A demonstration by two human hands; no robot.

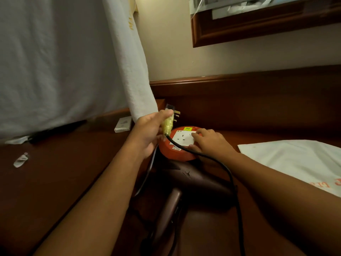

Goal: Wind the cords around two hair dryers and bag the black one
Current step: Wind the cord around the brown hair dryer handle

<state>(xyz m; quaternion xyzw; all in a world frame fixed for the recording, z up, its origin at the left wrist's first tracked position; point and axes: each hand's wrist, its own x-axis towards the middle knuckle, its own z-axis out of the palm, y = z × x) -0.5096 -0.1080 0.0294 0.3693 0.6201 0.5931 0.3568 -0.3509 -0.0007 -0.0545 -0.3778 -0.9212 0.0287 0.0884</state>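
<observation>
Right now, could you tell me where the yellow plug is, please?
Centre of the head view: the left hand grips the yellow plug just left of the orange socket reel.

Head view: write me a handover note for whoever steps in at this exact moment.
Left hand grips the yellow plug, which is out of the socket with its prongs bare.
Right hand presses flat on the orange extension reel.
The black cord runs from the plug over the reel, past the dark hair dryer lying on the desk. A white bag lies at right.
Done: plug out.
Left: wind this cord, wind the second dryer's (not clearly in view), bag the black one.
</observation>
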